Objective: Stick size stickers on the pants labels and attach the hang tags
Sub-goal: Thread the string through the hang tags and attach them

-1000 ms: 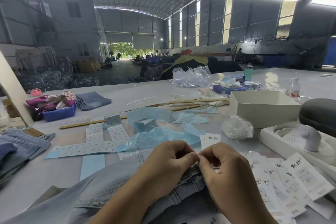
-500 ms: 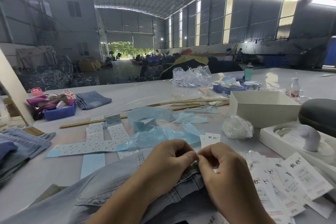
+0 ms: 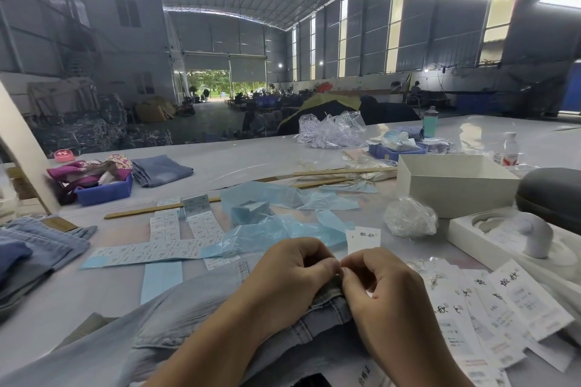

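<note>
Both hands met over the pale blue denim pants at the near table edge: left hand and right hand pinched the waistband, white paper hang tag just beyond.

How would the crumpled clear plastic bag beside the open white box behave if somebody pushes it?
The clear plastic bag looks thin and crumpled, so it would probably be very light and slide or squash rather than roll. Its wrinkled film suggests it is floppy, and likely slippery to pinch.

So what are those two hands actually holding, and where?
Both the left hand and right hand pinch the bunched waistband edge of the light blue denim pants; anything finer between the fingertips cannot be told.
</note>
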Demonstrator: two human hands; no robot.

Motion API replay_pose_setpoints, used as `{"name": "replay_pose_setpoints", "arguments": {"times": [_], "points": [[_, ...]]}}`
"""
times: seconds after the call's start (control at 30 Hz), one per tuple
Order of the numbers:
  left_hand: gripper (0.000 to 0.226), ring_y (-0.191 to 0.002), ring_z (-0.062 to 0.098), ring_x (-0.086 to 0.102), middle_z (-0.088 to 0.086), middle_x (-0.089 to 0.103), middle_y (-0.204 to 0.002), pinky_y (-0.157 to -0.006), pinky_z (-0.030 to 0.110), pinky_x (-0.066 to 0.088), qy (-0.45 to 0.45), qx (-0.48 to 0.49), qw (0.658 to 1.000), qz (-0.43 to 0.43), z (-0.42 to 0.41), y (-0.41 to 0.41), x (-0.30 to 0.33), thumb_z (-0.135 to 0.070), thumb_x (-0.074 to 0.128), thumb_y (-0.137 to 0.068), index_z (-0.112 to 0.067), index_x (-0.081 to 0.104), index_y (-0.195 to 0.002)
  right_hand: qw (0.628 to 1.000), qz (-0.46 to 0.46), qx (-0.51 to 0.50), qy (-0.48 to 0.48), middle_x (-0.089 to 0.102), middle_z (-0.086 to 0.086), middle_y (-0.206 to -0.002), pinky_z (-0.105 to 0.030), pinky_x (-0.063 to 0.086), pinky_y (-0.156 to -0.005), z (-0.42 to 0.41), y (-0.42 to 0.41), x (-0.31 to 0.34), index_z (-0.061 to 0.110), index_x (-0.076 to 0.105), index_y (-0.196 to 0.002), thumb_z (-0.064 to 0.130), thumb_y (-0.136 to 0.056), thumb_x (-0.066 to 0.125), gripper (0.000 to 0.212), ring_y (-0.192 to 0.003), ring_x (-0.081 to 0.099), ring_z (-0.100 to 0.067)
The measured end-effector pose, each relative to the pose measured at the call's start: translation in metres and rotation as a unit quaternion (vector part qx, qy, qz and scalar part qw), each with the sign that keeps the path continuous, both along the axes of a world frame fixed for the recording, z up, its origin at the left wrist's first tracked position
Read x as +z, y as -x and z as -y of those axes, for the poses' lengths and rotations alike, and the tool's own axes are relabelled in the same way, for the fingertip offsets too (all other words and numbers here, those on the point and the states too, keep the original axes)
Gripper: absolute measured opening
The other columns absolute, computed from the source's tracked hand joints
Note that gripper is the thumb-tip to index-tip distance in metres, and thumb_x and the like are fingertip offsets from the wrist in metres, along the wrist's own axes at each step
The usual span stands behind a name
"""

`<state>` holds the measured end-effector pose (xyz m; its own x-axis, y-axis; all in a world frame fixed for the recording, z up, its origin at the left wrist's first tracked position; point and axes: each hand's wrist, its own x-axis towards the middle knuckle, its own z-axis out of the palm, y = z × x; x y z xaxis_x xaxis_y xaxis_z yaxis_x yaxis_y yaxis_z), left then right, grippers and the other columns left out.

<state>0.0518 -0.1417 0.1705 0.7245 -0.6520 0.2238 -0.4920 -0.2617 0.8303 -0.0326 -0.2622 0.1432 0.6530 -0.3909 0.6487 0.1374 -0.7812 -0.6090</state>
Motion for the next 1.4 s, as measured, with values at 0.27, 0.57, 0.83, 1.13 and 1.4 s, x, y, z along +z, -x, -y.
{"name": "replay_pose_setpoints", "arguments": {"times": [0.27, 0.57, 0.83, 1.13, 1.4], "points": [[0.019, -0.070, -0.001, 0.061, -0.009, 0.070, -0.075, -0.062, 0.010, 0.044, 0.002, 0.008, 1.000, 0.018, 0.000, 0.000, 0.000, -0.024, 0.062, -0.093, -0.026, 0.070, -0.076, 1.000, -0.015, -0.012, -0.015, 0.058, 0.006, -0.059, -0.011, 0.041, -0.056, 0.001, -0.001, -0.004, 0.023, 0.059, -0.068, 0.010, -0.078, 0.074, 0.022, -0.075, 0.056, -0.002], [0.019, -0.064, -0.001, 0.057, -0.009, 0.067, -0.070, -0.060, 0.016, 0.045, 0.003, 0.055, 0.998, 0.032, 0.001, -0.001, -0.002, -0.024, 0.060, -0.093, -0.025, 0.067, -0.076, 0.996, -0.071, 0.060, -0.004, 0.056, 0.005, -0.075, -0.018, 0.039, -0.064, -0.001, -0.001, -0.001, 0.016, 0.069, -0.075, 0.027, -0.091, 0.061, 0.021, -0.075, 0.053, -0.009], [0.042, -0.091, 0.007, 0.050, -0.014, 0.054, -0.095, -0.078, 0.031, 0.041, -0.289, 0.091, 0.936, 0.178, -0.020, -0.012, 0.011, -0.070, 0.037, -0.088, -0.032, 0.056, -0.088, 0.969, -0.203, 0.142, -0.005, 0.046, 0.028, -0.104, -0.007, 0.032, -0.085, 0.000, 0.008, 0.004, 0.044, 0.050, -0.108, 0.076, -0.059, 0.046, 0.059, -0.110, 0.039, 0.010], [0.060, -0.091, 0.012, 0.062, -0.001, 0.068, -0.106, -0.084, 0.031, 0.049, -0.180, 0.100, 0.973, -0.103, -0.088, -0.059, 0.008, -0.076, 0.057, -0.073, -0.024, 0.064, -0.101, 0.984, -0.043, 0.080, 0.151, 0.015, -0.004, -0.160, -0.050, 0.026, -0.116, -0.016, 0.010, 0.000, 0.033, 0.022, -0.144, 0.049, -0.068, 0.067, 0.089, -0.148, 0.015, -0.022], [0.095, -0.123, 0.017, 0.049, 0.002, 0.049, -0.146, -0.096, 0.028, 0.031, -0.401, 0.223, 0.879, -0.127, -0.145, -0.090, -0.053, -0.089, 0.020, -0.074, -0.025, 0.051, -0.136, 0.928, -0.207, 0.219, 0.220, 0.031, 0.028, -0.146, -0.018, 0.024, -0.110, -0.013, -0.007, 0.020, 0.040, 0.034, -0.145, 0.054, -0.075, 0.064, 0.077, -0.132, 0.023, 0.004]]}}
